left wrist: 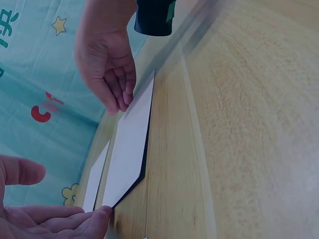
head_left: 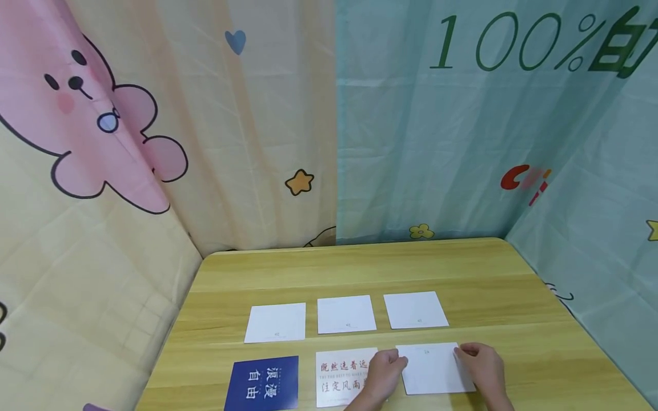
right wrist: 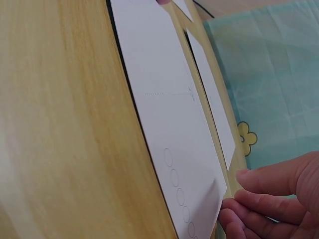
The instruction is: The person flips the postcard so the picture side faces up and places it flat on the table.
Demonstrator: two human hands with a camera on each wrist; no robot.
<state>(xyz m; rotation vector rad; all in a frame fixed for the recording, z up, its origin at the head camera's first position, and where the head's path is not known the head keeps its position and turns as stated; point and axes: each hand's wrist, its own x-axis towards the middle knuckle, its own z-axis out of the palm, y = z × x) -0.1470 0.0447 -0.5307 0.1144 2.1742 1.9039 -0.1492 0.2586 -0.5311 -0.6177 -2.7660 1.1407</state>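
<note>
A white postcard (head_left: 437, 370) lies at the right end of the near row, with a dark edge along its underside. My left hand (head_left: 381, 372) is at its left edge; in the left wrist view those fingers (left wrist: 92, 221) touch the card's corner while the thumb stands apart. At the opposite edge is my right hand (head_left: 484, 370), its fingertips against the card's corner. Printed circles and a dotted line show on the postcard (right wrist: 159, 114) in the right wrist view. Partly behind my left hand lies a white card with red lettering (head_left: 339, 377).
A dark blue card with white characters (head_left: 264, 382) lies at the near left. Behind stand three white cards in a row: left (head_left: 277, 322), middle (head_left: 346, 314) and right (head_left: 415, 310). They rest on a wooden table (head_left: 360, 265); printed curtains (head_left: 267, 114) surround it.
</note>
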